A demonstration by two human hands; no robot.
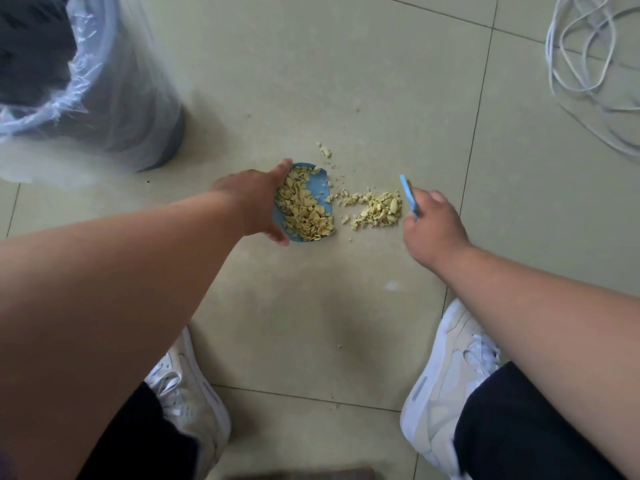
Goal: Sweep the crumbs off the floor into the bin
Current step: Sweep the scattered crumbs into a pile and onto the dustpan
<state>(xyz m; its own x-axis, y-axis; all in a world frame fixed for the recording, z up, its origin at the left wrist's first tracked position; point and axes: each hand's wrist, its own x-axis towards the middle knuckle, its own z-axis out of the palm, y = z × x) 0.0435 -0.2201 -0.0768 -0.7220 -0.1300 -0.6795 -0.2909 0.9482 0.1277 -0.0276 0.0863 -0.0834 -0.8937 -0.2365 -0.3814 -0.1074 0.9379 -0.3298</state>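
Note:
A small blue dustpan [320, 188] lies on the tiled floor, well filled with pale yellow crumbs [304, 207]. My left hand [256, 202] grips its left side, thumb and fingers round the rim. A loose heap of crumbs [377, 209] lies just right of the pan's mouth, and a few stray bits [325, 150] lie farther back. My right hand [433, 223] holds a thin blue brush [408, 195] upright against the right edge of that heap. The bin [104, 98], dark with a clear plastic liner, stands at the upper left.
White cables [588, 64] lie coiled on the floor at the upper right. My two white sneakers, one [194, 393] on the left and one [450, 368] on the right, stand on the tiles below the hands. Bare floor separates the bin from the dustpan.

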